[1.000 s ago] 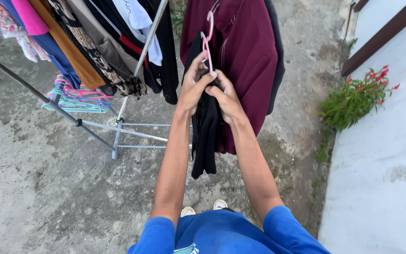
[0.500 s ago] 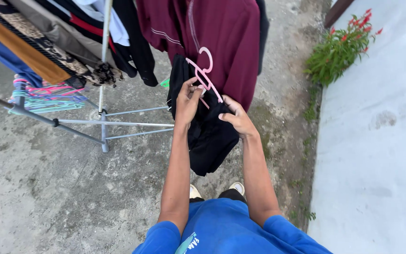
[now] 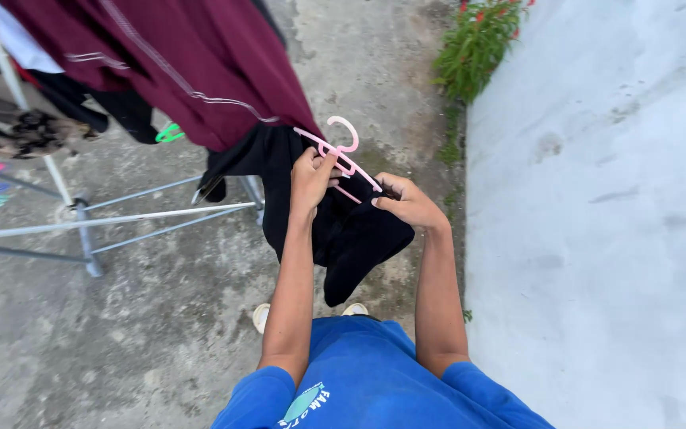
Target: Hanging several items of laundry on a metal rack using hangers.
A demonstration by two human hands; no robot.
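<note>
Both hands grasp: left hand [image 3: 311, 176] and right hand [image 3: 408, 202] pinch black garment [image 3: 351, 230] onto pink hanger [image 3: 341, 155]. Fitting underway; next needs hanging.

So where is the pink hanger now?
The pink hanger is in the centre of the head view, held between both hands over the black garment, just below the maroon jacket.

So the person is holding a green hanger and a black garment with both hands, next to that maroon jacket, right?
Not quite: the hanger is pink, not green, as the head view shows. Both the left hand and right hand hold it with the black garment, beside the maroon jacket.
</note>
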